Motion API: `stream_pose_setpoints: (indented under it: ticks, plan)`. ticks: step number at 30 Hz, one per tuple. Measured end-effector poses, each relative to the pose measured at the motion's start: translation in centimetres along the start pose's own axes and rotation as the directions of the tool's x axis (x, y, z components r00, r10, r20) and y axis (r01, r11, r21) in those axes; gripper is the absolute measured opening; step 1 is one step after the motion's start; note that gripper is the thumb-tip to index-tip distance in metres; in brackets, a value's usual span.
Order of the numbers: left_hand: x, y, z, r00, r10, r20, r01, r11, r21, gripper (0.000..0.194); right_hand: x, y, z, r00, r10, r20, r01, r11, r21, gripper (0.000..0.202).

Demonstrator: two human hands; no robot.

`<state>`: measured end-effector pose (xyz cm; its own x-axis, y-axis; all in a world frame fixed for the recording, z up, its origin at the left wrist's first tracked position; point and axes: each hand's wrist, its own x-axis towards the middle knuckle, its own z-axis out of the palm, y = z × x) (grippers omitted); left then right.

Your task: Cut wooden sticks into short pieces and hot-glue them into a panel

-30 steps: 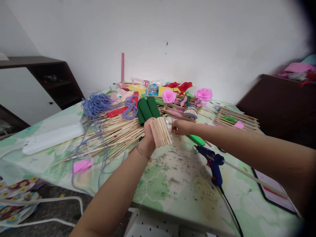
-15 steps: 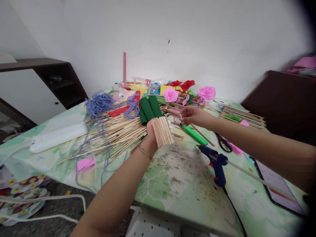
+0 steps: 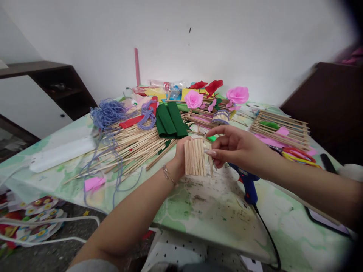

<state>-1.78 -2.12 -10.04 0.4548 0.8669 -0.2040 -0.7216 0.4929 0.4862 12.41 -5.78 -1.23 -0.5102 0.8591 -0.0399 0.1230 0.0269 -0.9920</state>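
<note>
Over the worktop [image 3: 204, 211], inward from its near edge, left grip [image 3: 179, 153] still clasps the panel [image 3: 194, 158]; right grip [image 3: 233, 148], pinching a stick [image 3: 211, 169], has moved beside it.

Left hand [image 3: 181, 153] holding stick panel [image 3: 194, 158], right pinching stick [image 3: 211, 166]

I am receiving one head-worn view, looking forward and down from above the near edge of the table [image 3: 210, 241], facing the wall [image 3: 244, 41]; the forearms are entering close below.
</note>
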Motion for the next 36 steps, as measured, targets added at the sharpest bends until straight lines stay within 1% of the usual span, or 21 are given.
stream_pose_setpoints:
  ticks: [1,3,6,11,14,17,20,22,27,30,33,36]
  plan:
    - [0.0,-0.1,0.0,1.000,-0.011,0.020,0.010,0.999,0.033,0.013,0.1,0.1,0.0,1.000,-0.008,-0.011,0.008,1.000,0.008,0.029]
    - [-0.1,-0.2,-0.1,0.999,0.009,0.036,-0.012,0.997,0.077,0.015,0.2,0.1,0.0,1.000,-0.012,-0.021,0.012,1.000,0.010,0.033]
    - [-0.1,-0.5,-0.3,0.999,0.046,-0.005,-0.045,0.994,0.097,0.019,0.3,0.1,0.0,1.000,-0.005,-0.022,0.004,1.000,-0.027,0.033]
    - [0.1,-0.9,-0.4,0.996,0.047,-0.077,-0.039,0.993,0.110,0.025,0.1,0.0,0.3,0.999,0.033,-0.039,-0.038,0.989,-0.144,0.034]
    - [0.2,-1.3,-0.4,0.993,0.072,-0.092,-0.063,0.993,0.099,0.027,0.0,0.1,0.1,0.999,0.002,-0.054,-0.016,0.968,-0.251,0.030]
    - [0.2,-1.5,-0.3,0.991,0.086,-0.104,-0.079,0.994,0.069,0.029,0.2,0.4,-0.2,0.998,-0.048,-0.039,0.033,0.946,-0.322,0.031]
    - [0.0,-1.5,-0.2,0.988,0.103,-0.116,-0.096,0.993,0.063,0.029,0.5,0.7,-0.5,0.998,-0.062,-0.012,0.055,0.953,-0.299,0.031]
    - [-0.1,-1.4,0.0,0.989,0.103,-0.109,-0.095,0.993,0.070,0.028,0.6,0.8,-0.4,0.999,-0.040,-0.006,0.038,0.969,-0.243,0.033]
    - [-0.1,-1.6,0.0,0.999,0.040,-0.020,-0.039,0.997,0.070,0.027,0.7,1.2,-0.1,0.998,0.055,-0.008,-0.056,0.991,-0.124,0.038]
    - [0.2,-1.8,-0.5,0.998,0.047,0.030,-0.050,0.994,0.098,0.030,0.7,1.3,0.0,0.996,0.083,0.011,-0.081,0.991,-0.106,0.041]
    - [0.2,-1.8,-0.6,0.996,0.060,0.069,-0.069,0.990,0.127,0.027,0.8,1.4,0.0,0.994,0.110,0.027,-0.107,0.990,-0.096,0.045]
    - [-0.1,-1.6,-0.3,0.997,0.061,0.041,-0.066,0.988,0.140,0.023,1.0,1.5,-0.2,0.991,0.134,-0.028,-0.136,0.985,-0.103,0.051]
